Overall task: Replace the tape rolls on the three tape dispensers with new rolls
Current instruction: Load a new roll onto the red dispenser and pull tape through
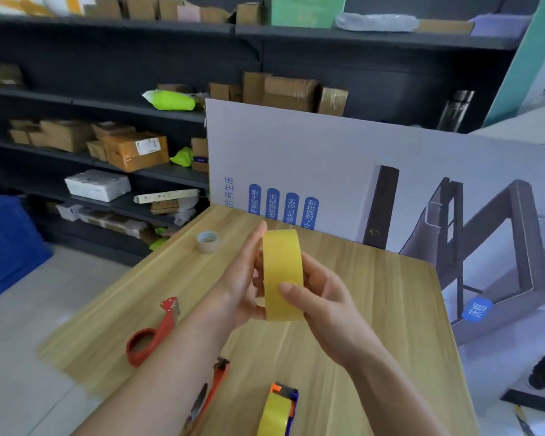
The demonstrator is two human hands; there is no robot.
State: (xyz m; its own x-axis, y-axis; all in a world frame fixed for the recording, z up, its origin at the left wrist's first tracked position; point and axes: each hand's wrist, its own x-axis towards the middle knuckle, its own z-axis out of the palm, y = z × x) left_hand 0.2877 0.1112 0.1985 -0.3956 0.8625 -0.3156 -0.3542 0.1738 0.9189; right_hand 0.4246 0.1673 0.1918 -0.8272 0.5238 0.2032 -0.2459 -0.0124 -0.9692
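Yellow full tape roll [282, 275] pinched edge-on between both hands [320, 297], likely hunting the tape end; red empty dispenser [153, 333] waits on counter [375, 294].

I can read Chinese print on the big white printed carton [343, 158] standing behind the desk: a sideways blue line ending 养生床, four blue tags beneath it, one reading 语音控制, and a blue tag 床框 beside the pictured bed frame. Shelf parcel labels are too blurred.
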